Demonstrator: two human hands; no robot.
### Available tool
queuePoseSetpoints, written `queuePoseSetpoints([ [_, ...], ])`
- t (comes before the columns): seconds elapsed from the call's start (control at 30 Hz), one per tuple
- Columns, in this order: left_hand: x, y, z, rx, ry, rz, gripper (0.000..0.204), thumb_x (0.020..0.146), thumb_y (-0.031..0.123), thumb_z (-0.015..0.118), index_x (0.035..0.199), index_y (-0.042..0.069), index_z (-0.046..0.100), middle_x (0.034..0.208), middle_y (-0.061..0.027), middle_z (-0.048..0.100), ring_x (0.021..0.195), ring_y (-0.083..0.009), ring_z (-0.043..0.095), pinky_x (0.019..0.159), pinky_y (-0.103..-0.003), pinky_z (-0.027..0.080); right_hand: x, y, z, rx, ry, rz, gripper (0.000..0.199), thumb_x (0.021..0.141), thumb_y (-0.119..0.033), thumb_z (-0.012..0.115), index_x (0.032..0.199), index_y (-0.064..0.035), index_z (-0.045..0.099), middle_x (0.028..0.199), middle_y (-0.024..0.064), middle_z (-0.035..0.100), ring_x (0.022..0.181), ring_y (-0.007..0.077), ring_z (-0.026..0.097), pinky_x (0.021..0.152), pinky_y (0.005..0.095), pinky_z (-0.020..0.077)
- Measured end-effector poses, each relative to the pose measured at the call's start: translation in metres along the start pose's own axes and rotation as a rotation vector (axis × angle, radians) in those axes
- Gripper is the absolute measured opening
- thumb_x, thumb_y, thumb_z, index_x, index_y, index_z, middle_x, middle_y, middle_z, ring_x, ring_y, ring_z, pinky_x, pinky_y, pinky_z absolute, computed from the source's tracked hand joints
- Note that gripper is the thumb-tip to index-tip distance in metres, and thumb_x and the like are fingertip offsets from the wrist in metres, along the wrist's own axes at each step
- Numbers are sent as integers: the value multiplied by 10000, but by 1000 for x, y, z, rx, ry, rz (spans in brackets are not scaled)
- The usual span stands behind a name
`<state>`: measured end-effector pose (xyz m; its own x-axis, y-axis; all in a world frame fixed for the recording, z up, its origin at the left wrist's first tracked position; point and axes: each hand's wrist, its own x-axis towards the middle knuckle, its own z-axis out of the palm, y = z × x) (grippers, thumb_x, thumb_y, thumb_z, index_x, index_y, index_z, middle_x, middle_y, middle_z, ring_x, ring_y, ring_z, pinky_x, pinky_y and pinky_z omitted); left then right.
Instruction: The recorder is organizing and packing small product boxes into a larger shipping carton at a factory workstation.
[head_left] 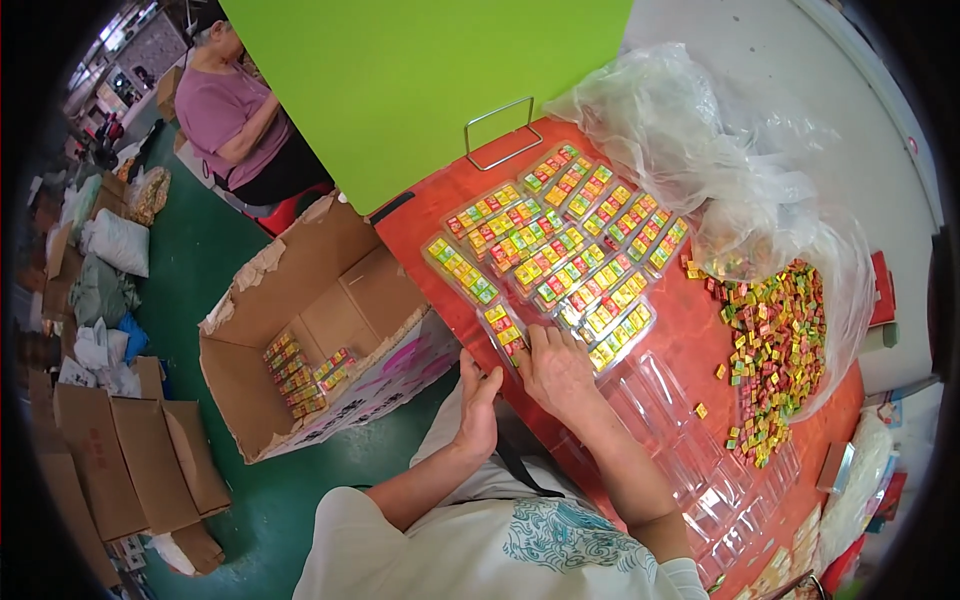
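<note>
The left hand (478, 400) sits at the near edge of the red table (690, 345), fingers loosely curled, thumb up beside a narrow clear tray (505, 333) of yellow, red and green blocks. The right hand (555, 370) lies flat on the table, fingers pressed together, fingertips on that same tray. Whether either hand pinches it cannot be told.

The tray lies at the table's near left corner, just beside a block of filled trays (560, 240) set in touching rows. Empty clear trays (700, 450) occupy the surface right of the right forearm. Loose small blocks (775, 345) spill from a clear plastic bag (700, 130) further right.

Left of the table, an open cardboard box (330, 300) stands on the green floor (200, 270), holding a few filled trays; flattened cartons (120, 450) lie beyond. A green panel (420, 80) rises behind the table, a seated person (235, 120) beyond it.
</note>
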<state>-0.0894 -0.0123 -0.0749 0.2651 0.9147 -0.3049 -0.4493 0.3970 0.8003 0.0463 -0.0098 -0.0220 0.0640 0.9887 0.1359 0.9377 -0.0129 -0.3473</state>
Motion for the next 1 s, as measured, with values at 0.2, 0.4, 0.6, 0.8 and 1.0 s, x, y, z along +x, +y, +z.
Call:
queuePoseSetpoints([
  [0.2,1,0,6,-130,3,-28,560,938,135,461,1430,72,200,1406,-69,335,1299,-184,329,1080,-331,243,-11,-6,3,66,-3,76,291,849,-237,606,995,6,543,850,181,593,791,336,605,686,440,478],
  [0.4,-2,12,4,-208,-44,-58,502,976,172,395,1437,125,203,1314,-50,404,1168,-159,418,995,-308,346,-36,-37,13,266,-66,73,305,845,-153,597,1074,34,523,882,217,559,808,377,567,714,456,457],
  [0.6,-9,5,-11,-243,93,-125,350,950,175,478,1283,134,379,1138,-25,495,1030,-146,495,918,-319,410,-45,-48,33,341,46,-10,303,853,-136,573,1086,49,515,885,213,538,818,386,539,722,464,452],
  [0.8,-33,36,-40,-309,105,-157,518,924,191,536,1381,122,302,1176,-42,481,1066,-145,478,919,-305,404,-47,-79,29,415,-91,-38,351,868,-144,569,1145,59,495,939,226,531,848,388,535,737,457,447],
  [1.0,-27,93,-91,-341,82,-171,418,879,153,589,1250,68,417,1064,-50,546,965,-155,565,809,-306,474,-10,-117,22,556,-281,-141,384,878,-160,566,1192,47,489,962,213,537,897,373,535,780,449,444],
])
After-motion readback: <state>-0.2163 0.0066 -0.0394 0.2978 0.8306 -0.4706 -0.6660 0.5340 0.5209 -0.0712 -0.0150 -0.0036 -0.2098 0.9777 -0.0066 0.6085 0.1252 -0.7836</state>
